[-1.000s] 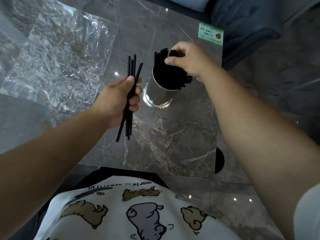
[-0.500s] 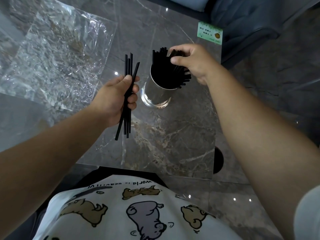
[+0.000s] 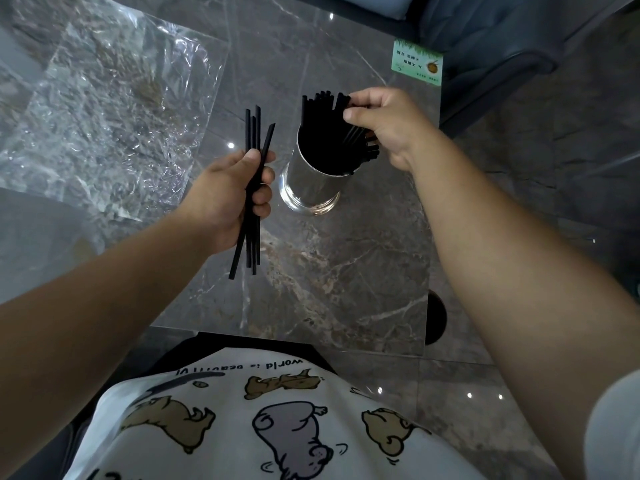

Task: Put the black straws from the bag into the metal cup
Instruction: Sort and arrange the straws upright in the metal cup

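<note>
Got a few thin black straws [image 3: 252, 188] in my left hand [image 3: 231, 195], fingers [image 3: 262, 194] wrapped round their middles, long axis running away from me, one slanting off to the right. All matte black, straight, plain-cut ends. My right hand [image 3: 388, 128] pinches the tops of the straws in the cup [image 3: 337, 129], which fan out toward the far right. The shiny metal cup [image 3: 310, 187] stands on the marble table [image 3: 346, 271], empty clear bag [image 3: 104, 109] lying flat off to the left.
</note>
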A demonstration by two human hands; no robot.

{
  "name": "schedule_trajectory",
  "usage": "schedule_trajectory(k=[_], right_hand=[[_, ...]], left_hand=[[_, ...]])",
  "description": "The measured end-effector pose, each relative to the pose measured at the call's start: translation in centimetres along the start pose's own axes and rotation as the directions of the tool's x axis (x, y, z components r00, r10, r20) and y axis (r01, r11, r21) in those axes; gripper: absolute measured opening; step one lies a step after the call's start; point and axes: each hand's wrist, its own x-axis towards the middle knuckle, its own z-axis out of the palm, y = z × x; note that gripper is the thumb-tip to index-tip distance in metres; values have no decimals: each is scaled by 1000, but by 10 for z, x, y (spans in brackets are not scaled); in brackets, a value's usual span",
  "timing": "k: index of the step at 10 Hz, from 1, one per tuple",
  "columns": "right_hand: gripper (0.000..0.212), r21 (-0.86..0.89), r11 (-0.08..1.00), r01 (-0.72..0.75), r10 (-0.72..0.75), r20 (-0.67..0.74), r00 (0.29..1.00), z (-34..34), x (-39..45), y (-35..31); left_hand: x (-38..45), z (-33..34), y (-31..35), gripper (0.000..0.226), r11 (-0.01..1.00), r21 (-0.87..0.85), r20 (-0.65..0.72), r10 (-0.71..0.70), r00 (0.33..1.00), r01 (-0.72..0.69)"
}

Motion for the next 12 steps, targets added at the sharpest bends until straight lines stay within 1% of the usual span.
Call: schedule_trajectory(k=[1,2,3,5,7,10,12], right_hand=[[19,-43,999,-2,4,48,999,2,0,-2],[13,-80,997,-2,2,0,1000,6,3,-4],[13,-53,999,-4,1,-43,999,7,4,-4],[16,2,1000,-27,27,-32,999,6,2,-2],[18,-1,999,-32,32,-22,999,5,2,-1],[17,-27,999,-23,22,-36,999,3,1,1],[24,-13,1000,-28,28,-34,999,2,1,3]], left_hand=[[0,0,-2,22,1000,3,-4,3,1000,-3],[1,1,-3,22,1000,13,3,6,1000,-6],[1,2,-2,22,1000,-2,24,10,1000,-10],[1,1,1,18,997,-73,79,12,997,-6],[2,1,1,15,993,-113,116,-4,993,18],[3,1,3,16,994,-107,74,1,997,7],[4,0,2,16,994,-112,72,-12,997,20]])
